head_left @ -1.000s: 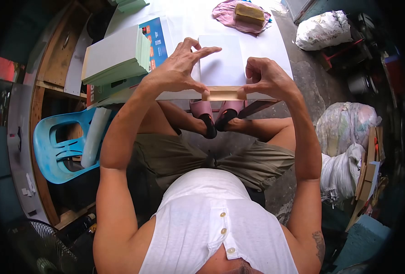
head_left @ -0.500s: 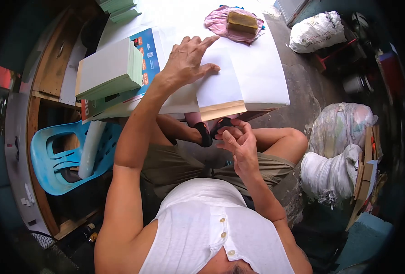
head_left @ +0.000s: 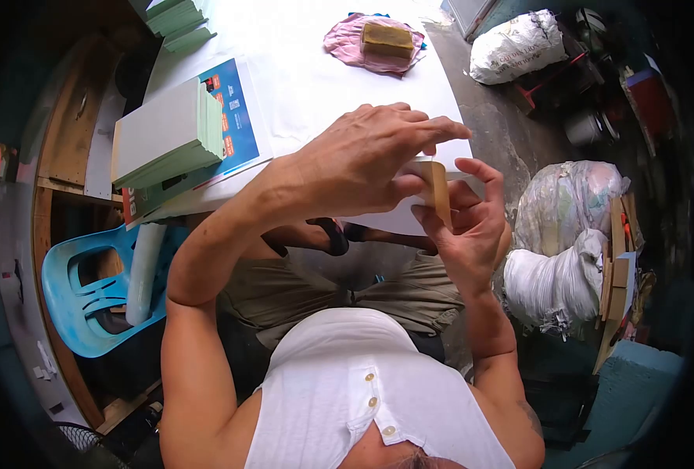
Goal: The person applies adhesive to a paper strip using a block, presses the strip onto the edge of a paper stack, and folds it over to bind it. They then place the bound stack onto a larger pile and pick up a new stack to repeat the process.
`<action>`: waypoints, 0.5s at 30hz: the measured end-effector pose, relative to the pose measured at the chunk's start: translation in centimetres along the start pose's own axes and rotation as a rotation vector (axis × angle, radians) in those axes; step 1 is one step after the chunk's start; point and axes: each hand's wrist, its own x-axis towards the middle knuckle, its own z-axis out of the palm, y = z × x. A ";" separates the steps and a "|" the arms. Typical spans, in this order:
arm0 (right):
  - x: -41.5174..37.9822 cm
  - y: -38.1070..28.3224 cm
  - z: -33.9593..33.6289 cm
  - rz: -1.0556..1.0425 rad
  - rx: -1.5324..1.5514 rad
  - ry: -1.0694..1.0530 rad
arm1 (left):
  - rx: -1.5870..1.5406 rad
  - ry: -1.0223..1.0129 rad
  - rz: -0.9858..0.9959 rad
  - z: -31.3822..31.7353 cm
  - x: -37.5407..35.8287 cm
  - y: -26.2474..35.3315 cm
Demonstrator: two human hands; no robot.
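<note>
Above the table's near right edge, my left hand [head_left: 362, 160] grips a white sheet of paper [head_left: 419, 166] with its thumb, the fingers stretched over the top. A tan strip [head_left: 439, 194] along the paper's edge now stands upright and curves between my hands. My right hand [head_left: 472, 223] pinches this strip from the right, thumb in front and fingers behind. Much of the paper is hidden behind my left hand. To the left lies a stack of pale green pads [head_left: 167, 129], partly on a blue printed sheet [head_left: 241, 117].
A brown block [head_left: 387, 41] rests on a pink cloth [head_left: 343, 41] on the white table [head_left: 300, 70]. More green paper stacks [head_left: 176, 19] stand at the far left. A blue plastic chair [head_left: 65, 293] is at left; stuffed sacks [head_left: 554, 270] lie at right.
Both hands have moved right and come together. The paper with the tan strip has been lifted from the table and turned. My right hand rose from near my lap to hold it.
</note>
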 end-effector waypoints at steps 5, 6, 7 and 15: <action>3.3 -2.5 -1.9 -0.223 -0.112 -0.113 | -0.234 -0.024 -0.093 -3.3 0.7 -0.4; 4.2 -3.0 -2.2 -0.241 -0.153 -0.086 | -0.253 0.012 -0.102 -3.7 0.6 -0.9; 5.2 -3.7 -2.3 -0.255 -0.195 -0.057 | -0.200 0.116 -0.075 -4.4 0.9 -1.3; 15.3 -5.8 -0.1 -0.976 -0.649 0.032 | 0.409 0.505 0.246 -8.4 1.9 -3.5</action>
